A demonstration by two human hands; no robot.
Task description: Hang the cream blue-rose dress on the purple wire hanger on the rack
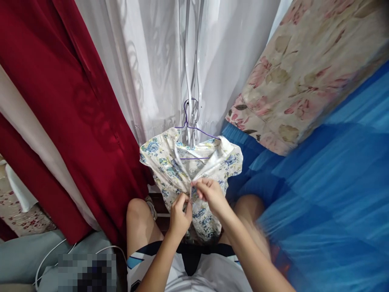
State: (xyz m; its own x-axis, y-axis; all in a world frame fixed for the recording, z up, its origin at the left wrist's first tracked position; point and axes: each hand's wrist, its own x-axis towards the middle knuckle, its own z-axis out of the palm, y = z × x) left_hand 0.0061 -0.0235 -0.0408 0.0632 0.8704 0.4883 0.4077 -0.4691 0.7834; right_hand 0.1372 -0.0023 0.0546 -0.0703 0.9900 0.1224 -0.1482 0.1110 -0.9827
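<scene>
A white blouse with blue and yellow flowers (170, 170) hangs in front of me on a purple wire hanger (202, 132). Its collar lies spread in a V, and the hanger's bar shows inside the neckline. At the lower end of the V, my left hand (181, 211) pinches the front edge of the blouse between thumb and fingers. Just above it and to the right, my right hand (209, 192) is closed on the same front edge near the base of the collar. Any button between the fingertips is too small to make out.
White metal bars (188, 61) hold the hanger before a white curtain (152, 61). Red cloth (100, 134) hangs at left, flowered cloth (291, 77) and blue tulle (328, 194) at right. A white cable (48, 259) crosses grey-green fabric (24, 253) at lower left.
</scene>
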